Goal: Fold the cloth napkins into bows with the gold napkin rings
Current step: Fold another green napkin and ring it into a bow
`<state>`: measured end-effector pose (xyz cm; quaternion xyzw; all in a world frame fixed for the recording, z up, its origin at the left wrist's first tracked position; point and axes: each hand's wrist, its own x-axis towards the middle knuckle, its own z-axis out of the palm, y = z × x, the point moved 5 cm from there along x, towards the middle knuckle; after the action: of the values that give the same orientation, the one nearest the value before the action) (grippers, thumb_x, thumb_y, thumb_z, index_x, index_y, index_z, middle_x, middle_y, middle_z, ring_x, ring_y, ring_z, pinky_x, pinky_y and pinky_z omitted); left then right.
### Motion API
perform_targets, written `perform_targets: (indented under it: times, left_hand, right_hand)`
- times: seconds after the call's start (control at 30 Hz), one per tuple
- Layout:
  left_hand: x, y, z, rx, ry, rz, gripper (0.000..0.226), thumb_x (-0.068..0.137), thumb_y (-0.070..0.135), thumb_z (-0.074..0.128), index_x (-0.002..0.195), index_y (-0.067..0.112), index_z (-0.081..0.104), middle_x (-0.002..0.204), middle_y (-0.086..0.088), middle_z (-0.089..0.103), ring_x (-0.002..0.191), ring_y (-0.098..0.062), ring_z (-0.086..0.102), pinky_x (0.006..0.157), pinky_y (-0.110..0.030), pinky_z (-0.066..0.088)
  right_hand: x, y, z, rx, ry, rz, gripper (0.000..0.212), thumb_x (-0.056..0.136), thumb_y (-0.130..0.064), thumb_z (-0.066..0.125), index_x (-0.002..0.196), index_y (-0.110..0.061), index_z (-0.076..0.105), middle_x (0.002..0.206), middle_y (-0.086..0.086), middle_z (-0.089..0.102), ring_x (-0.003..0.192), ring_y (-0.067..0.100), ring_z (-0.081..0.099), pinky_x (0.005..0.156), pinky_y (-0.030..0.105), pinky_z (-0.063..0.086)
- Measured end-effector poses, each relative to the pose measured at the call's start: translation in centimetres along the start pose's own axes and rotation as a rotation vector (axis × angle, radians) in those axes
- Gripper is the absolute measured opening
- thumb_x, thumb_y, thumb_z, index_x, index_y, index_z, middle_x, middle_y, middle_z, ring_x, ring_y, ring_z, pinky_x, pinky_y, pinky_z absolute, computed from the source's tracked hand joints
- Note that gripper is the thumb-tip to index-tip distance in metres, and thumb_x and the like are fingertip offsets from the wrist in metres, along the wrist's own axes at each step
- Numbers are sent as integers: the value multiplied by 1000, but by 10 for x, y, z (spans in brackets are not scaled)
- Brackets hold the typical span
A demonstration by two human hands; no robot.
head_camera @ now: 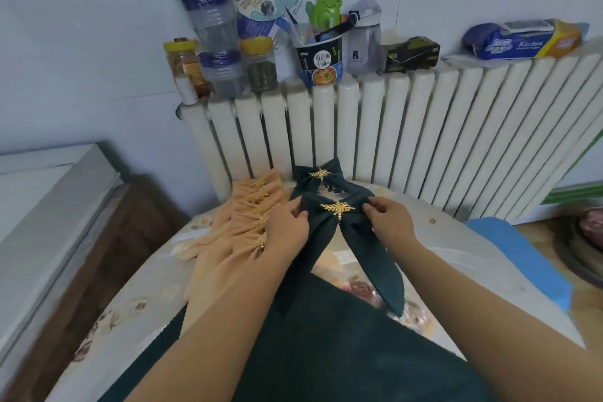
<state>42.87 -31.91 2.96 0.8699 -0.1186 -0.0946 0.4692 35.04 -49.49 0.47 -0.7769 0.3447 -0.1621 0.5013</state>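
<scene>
So both hands, left (288, 225) and right (390, 219), pinched the green napkin (362, 248) at 9 and 3 o'clock of its gold ring (337, 207).

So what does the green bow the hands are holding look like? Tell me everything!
The green bow is a dark green cloth napkin that looks soft. A gold ring with a leafy sprig on top pinches its middle. The left hand and right hand each grip one side of it by the ring. Two long pointed tails spread toward the person. It lies flat on the flowery table, just in front of another green bow.
</scene>
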Motion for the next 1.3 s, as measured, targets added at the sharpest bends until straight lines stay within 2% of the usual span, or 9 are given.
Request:
perform_targets:
  times: [0.2,0.33,0.43,0.53,0.6,0.73,1.0,1.13,1.3]
  left_hand:
    - [85,9,18,7,-1,-100,34,93,10,54,127,13,57,122,-5,61,104,-15,52,84,-20,33]
    - [140,-7,35,-1,64,-143,37,90,11,59,127,16,57,119,-5,62,100,-11,53,80,-18,35]
    - [167,-24,45,29,116,-177,35,89,10,61,124,14,58,116,-5,63,103,-16,56,80,-20,37]
    - [185,-43,58,27,140,-199,32,89,7,60,121,12,59,108,-3,64,94,-12,54,80,-21,37]
    - [191,-53,68,46,160,-193,30,89,7,59,118,11,60,104,-3,63,97,-16,57,79,-23,38]
    - [196,-61,82,113,188,-217,26,89,6,57,115,9,60,112,-7,63,103,-22,57,85,-28,40]
    - [195,-53,82,133,102,-260,37,92,6,53,129,9,51,124,-9,56,112,-22,52,85,-26,37]
    - [176,-39,75,62,85,-161,51,88,-7,44,136,11,44,134,-9,49,120,-21,48,93,-26,38]
    - [136,-22,57,98,87,3,48,91,-4,39,135,13,44,137,-7,47,123,-20,44,92,-23,34]
  right_hand:
    - [90,-23,15,-44,-24,2,26,94,-20,54,117,-17,65,112,5,67,103,23,59,84,28,43]
    - [140,-20,36,-22,-25,23,26,94,-18,54,118,-17,65,111,5,67,106,23,59,87,27,43]
    - [167,-10,58,-42,-61,30,28,95,-19,53,120,-17,65,113,6,67,107,24,59,93,31,45]
    - [185,6,76,-63,-67,42,29,95,-16,53,122,-14,63,118,8,65,111,25,57,91,27,40]
    - [193,17,83,-69,-52,54,30,95,-14,53,123,-13,62,120,8,65,111,25,57,87,24,38]
    - [201,31,90,-83,-19,61,30,96,-14,51,123,-16,62,119,9,65,109,25,57,89,27,41]
    - [201,29,94,-191,-49,58,35,97,-14,47,132,-10,54,125,15,60,112,30,56,95,36,43]
    - [182,19,86,-232,6,-26,40,96,-13,48,136,-9,48,130,13,54,117,28,52,98,37,41]
    - [133,9,69,-291,39,-180,36,94,-13,46,130,-12,54,123,10,55,117,26,50,99,37,42]
